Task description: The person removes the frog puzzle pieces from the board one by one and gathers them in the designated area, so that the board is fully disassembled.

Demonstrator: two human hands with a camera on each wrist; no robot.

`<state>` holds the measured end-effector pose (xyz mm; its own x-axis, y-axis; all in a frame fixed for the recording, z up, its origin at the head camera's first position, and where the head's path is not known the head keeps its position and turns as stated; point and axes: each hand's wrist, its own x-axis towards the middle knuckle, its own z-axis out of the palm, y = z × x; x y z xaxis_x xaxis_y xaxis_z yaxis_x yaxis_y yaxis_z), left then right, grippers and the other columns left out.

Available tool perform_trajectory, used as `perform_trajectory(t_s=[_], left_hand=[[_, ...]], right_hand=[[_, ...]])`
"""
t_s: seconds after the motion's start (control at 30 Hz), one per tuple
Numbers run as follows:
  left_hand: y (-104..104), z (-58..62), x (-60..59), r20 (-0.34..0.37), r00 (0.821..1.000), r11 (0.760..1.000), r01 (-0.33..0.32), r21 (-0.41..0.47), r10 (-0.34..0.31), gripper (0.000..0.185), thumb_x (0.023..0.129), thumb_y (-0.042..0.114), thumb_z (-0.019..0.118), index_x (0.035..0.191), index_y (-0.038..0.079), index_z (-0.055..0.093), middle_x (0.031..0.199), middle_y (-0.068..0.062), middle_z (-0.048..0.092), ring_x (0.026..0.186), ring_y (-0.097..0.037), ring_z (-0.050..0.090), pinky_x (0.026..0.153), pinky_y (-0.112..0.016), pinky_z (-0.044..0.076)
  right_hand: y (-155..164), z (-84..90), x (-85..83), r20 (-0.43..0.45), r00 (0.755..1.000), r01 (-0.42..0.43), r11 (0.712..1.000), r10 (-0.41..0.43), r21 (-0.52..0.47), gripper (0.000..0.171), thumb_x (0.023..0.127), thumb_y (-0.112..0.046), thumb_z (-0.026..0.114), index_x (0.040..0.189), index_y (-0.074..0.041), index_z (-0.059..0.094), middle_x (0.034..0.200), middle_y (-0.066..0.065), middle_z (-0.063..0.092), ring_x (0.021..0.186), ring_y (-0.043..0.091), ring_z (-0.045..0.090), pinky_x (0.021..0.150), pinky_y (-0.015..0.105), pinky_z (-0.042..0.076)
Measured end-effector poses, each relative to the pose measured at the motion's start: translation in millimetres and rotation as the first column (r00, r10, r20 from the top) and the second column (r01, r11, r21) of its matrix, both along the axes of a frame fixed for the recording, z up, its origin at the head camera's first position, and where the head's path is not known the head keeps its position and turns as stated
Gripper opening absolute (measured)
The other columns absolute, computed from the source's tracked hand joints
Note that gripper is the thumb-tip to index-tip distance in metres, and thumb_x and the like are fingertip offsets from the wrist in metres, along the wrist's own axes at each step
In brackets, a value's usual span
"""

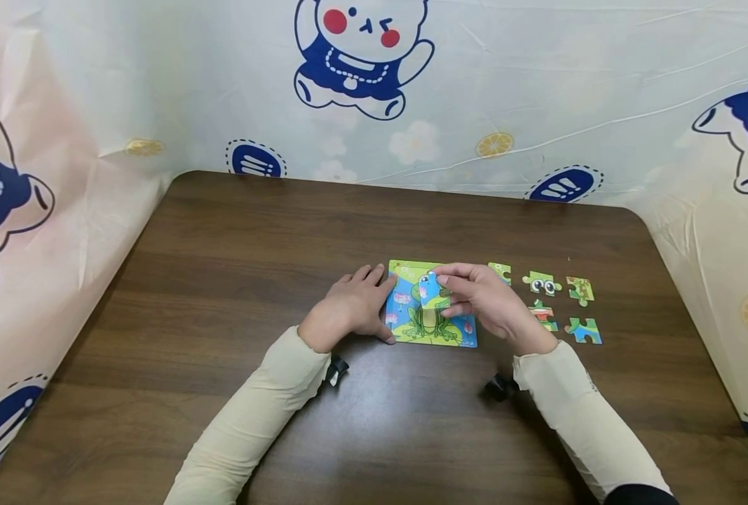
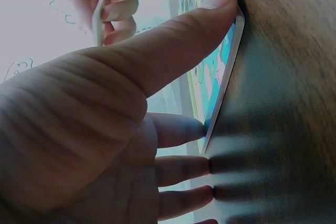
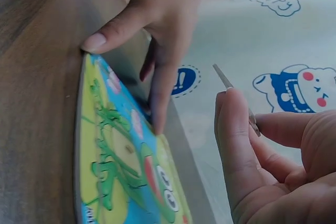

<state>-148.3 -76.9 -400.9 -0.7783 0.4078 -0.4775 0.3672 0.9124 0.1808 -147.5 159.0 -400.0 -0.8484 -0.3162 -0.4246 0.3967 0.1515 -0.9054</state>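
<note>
A frog puzzle board (image 1: 433, 326) lies flat on the brown table (image 1: 222, 280). My left hand (image 1: 355, 305) rests at the board's left edge, thumb and fingers straight and touching its rim (image 2: 226, 87). My right hand (image 1: 484, 298) hovers over the board and pinches a blue puzzle piece (image 1: 429, 289) between thumb and fingers. The right wrist view shows that piece (image 3: 231, 90) edge-on above the board (image 3: 115, 156). In the left wrist view the piece (image 2: 97, 22) stays lifted off the board.
Several loose puzzle pieces lie right of the board, among them a frog-eyes piece (image 1: 542, 283), one at the far right (image 1: 580, 290) and a blue-green one (image 1: 585, 330). Cartoon-printed sheeting (image 1: 374, 84) walls the table at the back and both sides.
</note>
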Motion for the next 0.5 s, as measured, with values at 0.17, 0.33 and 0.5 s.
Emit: perform_trajectory(t_s=[0.17, 0.33, 0.5], left_hand=[[0.5, 0.3, 0.5, -0.004, 1.0, 1.0, 0.004, 0.0, -0.004, 0.112, 0.079, 0.061, 0.08, 0.164, 0.02, 0.019, 0.172, -0.011, 0.012, 0.159, -0.033, 0.013, 0.125, -0.052, 0.022], [0.4, -0.3, 0.6, -0.008, 1.0, 1.0, 0.005, 0.002, -0.005, 0.112, 0.079, 0.06, 0.08, 0.164, 0.019, 0.02, 0.172, -0.011, 0.012, 0.158, -0.033, 0.014, 0.125, -0.051, 0.023], [0.1, -1.1, 0.6, -0.007, 1.0, 1.0, 0.0, 0.009, 0.0, 0.112, 0.079, 0.06, 0.08, 0.164, 0.02, 0.02, 0.172, -0.011, 0.013, 0.158, -0.033, 0.014, 0.125, -0.051, 0.023]], right_hand=[[5.5, 10.0, -0.7, -0.008, 1.0, 0.014, 0.999, -0.015, -0.049, 0.043, 0.104, -0.02, 0.059, 0.142, 0.0, 0.055, 0.112, 0.004, 0.067, 0.086, 0.012, 0.07, 0.07, 0.025, 0.061], [13.2, 25.4, 0.2, -0.047, 0.998, 0.023, 0.991, -0.029, -0.128, 0.042, 0.103, -0.02, 0.062, 0.139, 0.0, 0.056, 0.107, 0.001, 0.071, 0.08, 0.012, 0.069, 0.069, 0.025, 0.061], [20.2, 38.8, 0.7, -0.064, 0.997, 0.036, 0.974, -0.051, -0.222, 0.034, 0.102, -0.016, 0.062, 0.133, -0.003, 0.06, 0.1, 0.0, 0.07, 0.069, 0.009, 0.064, 0.067, 0.025, 0.061]])
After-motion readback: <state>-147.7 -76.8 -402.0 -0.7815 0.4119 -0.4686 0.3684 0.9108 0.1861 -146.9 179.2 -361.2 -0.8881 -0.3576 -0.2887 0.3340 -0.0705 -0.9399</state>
